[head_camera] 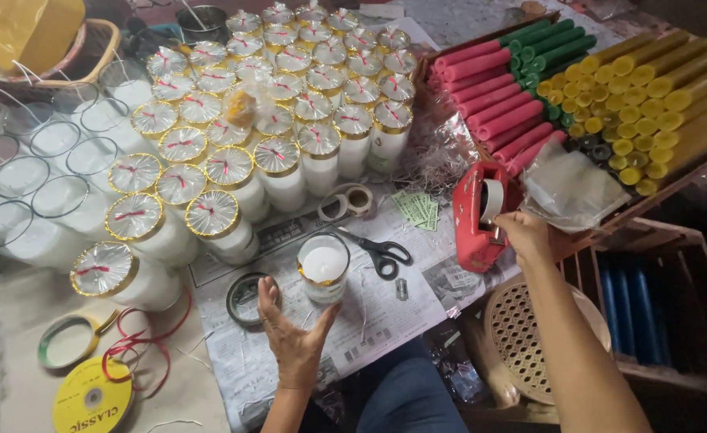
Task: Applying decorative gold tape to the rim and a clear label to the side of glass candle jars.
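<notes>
L hand (292, 337) open, empty, fingers spread | glass candle (323, 267) upright just ahead-right of my fingertips, L nearer | R hand (524, 234) pinching at red tape dispenser (478, 215), far right

Newspaper-covered table (385, 309) carrying wrapped glass candles (213, 215), one unwrapped candle (323, 267), scissors (381, 252), tape rolls (347, 200), a red tape dispenser (478, 216), and ribbon spools (90, 397).

Clear glass jar (323, 269) filled with matt white wax; glossy red plastic tape dispenser (478, 215); printed newspaper (345, 313) laid beneath; crinkled cellophane covers (212, 213) with gold rims.
</notes>
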